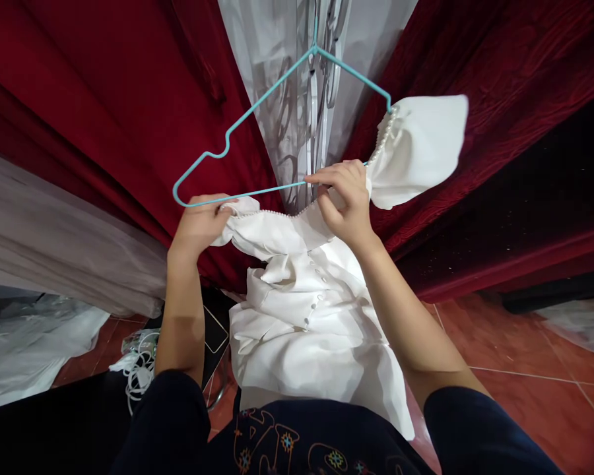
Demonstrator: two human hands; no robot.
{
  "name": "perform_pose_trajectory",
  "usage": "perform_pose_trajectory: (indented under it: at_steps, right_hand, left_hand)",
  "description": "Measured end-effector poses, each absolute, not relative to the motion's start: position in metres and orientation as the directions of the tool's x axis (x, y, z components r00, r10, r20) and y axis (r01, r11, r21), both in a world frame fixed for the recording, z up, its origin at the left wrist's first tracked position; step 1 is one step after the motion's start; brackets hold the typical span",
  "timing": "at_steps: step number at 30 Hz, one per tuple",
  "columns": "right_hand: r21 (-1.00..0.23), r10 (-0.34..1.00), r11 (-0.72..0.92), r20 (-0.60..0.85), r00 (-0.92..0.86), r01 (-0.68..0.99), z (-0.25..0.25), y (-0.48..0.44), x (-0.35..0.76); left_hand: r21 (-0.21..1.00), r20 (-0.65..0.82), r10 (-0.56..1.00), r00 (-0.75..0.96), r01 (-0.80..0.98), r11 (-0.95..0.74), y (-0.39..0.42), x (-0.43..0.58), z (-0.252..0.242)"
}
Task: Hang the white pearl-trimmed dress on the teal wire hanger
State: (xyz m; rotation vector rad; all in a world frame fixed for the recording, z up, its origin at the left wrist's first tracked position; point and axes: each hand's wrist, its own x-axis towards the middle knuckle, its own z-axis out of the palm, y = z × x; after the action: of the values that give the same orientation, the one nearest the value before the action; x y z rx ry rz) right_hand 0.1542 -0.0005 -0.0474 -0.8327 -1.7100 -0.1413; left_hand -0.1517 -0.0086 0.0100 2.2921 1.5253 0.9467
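A light-blue wire hanger hangs in front of me, its right shoulder inside one sleeve of a white dress. Pearl beading edges the neckline, and small buttons run down the bodice. My left hand has its fingers closed on the dress's left shoulder edge, near the hanger's lower left corner. The hanger's left shoulder is bare. With bent fingers, my right hand grips the neckline near the right sleeve, its index finger along the hanger's bottom bar. The dress drapes down toward my lap.
Dark red curtains hang on both sides, with sheer white fabric and metal scrollwork between them. White cables lie at lower left near a black surface. Red floor tiles show at right. White cloth is heaped at far left.
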Motion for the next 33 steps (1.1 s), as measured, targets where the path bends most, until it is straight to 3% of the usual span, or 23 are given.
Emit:
perform_pose_trajectory:
  at_steps: [4,7,9,13,16,21,27,33]
  right_hand:
    - [-0.316,0.411,0.783,0.909,-0.065,0.535,-0.044,-0.009,0.146]
    - [-0.329,0.428,0.766,0.902,-0.056,0.552,-0.045,-0.010,0.147]
    - [-0.344,0.445,0.756,0.894,-0.052,0.557,-0.046,-0.009,0.148]
    - [-0.342,0.481,0.722,0.873,-0.080,0.602,-0.045,-0.012,0.149]
    - [-0.342,0.498,0.698,0.863,-0.083,0.630,-0.032,-0.023,0.155]
    - [-0.314,0.330,0.582,0.934,0.135,0.750,-0.010,-0.019,0.197]
    - [-0.446,0.518,0.470,0.838,0.171,0.762,-0.006,0.031,0.246]
    - [-0.574,0.318,0.466,0.819,0.478,0.673,0.006,0.055,0.303]
  left_hand:
    - [0.481,0.393,0.730,0.559,0.552,-0.681,-0.042,-0.103,0.019]
    - [0.362,0.622,0.543,0.564,0.408,-0.838,-0.056,-0.068,0.029]
    - [0.305,0.690,0.541,0.481,0.485,-0.820,-0.055,-0.050,0.032]
    - [0.357,0.641,0.688,0.341,0.661,-0.660,-0.034,-0.032,0.020]
    - [0.335,0.641,0.696,0.324,0.698,-0.633,-0.016,-0.031,0.004]
    - [0.288,0.695,0.641,0.326,0.691,-0.664,-0.005,-0.038,-0.004]
    - [0.258,0.710,0.640,0.292,0.739,-0.622,-0.006,-0.047,0.002]
    - [0.278,0.713,0.638,0.292,0.718,-0.639,-0.010,-0.050,0.008]
